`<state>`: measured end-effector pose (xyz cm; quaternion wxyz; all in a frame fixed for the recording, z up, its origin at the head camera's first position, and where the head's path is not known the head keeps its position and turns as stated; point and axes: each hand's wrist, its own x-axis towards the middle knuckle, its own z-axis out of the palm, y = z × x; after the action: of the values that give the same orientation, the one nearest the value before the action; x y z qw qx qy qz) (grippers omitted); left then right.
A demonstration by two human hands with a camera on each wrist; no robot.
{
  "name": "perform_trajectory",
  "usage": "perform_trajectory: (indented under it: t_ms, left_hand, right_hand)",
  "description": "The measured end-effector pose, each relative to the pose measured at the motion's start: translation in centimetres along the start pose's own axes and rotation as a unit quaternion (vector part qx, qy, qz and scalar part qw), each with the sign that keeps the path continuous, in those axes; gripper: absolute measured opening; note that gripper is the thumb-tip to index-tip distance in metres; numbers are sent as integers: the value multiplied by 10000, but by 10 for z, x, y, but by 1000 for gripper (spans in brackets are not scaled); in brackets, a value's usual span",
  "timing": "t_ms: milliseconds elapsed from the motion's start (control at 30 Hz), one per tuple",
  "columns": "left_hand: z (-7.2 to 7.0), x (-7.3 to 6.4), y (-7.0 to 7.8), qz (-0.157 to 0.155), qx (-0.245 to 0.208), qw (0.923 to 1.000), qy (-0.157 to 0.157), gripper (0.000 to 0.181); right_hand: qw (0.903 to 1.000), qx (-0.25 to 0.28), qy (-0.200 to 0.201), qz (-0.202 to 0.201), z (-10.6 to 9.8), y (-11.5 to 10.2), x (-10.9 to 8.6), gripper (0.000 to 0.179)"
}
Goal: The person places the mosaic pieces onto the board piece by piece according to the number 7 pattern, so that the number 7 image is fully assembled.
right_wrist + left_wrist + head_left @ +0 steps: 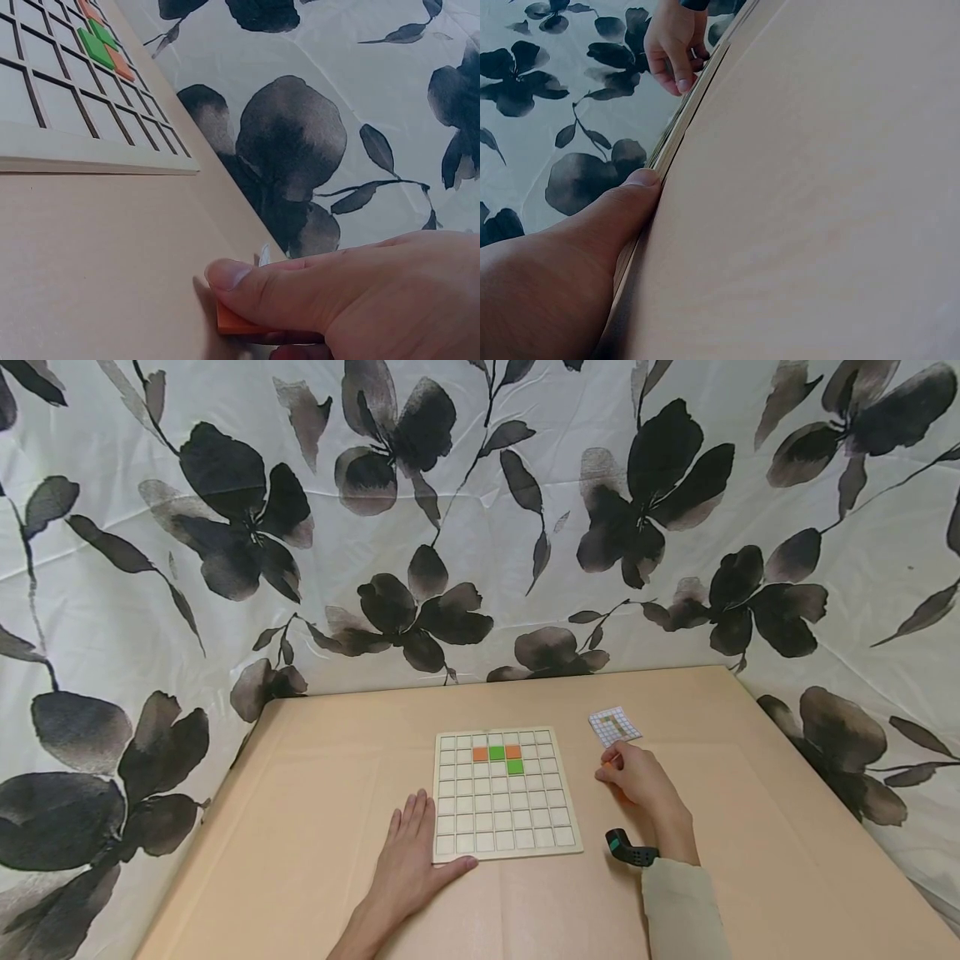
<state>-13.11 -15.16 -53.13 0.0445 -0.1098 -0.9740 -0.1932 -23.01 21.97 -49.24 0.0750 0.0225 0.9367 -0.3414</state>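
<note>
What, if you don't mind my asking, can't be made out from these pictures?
Orange piece: mostly covered by the right hand in the right wrist view.
Card: its exact pattern is too small in the head view.
Board: partly cut off by the left edge in the right wrist view; nearly edge-on in the left wrist view, hiding its squares.

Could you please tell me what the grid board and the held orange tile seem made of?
Grid board: likely wood, matte, given its pale beige tone.
Orange tile: perhaps painted wood or plastic; the visible part looks smooth and evenly coloured.
</note>
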Motion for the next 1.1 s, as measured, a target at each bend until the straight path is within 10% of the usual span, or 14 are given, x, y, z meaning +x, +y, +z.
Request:
perform_trajectory:
  t_ms: [1100]
  left_hand:
    - [-1, 1, 1, -96, -71, 9998, -152, 117]
  right_hand:
    - [9991, 167, 200, -331, 0, -7, 1, 31]
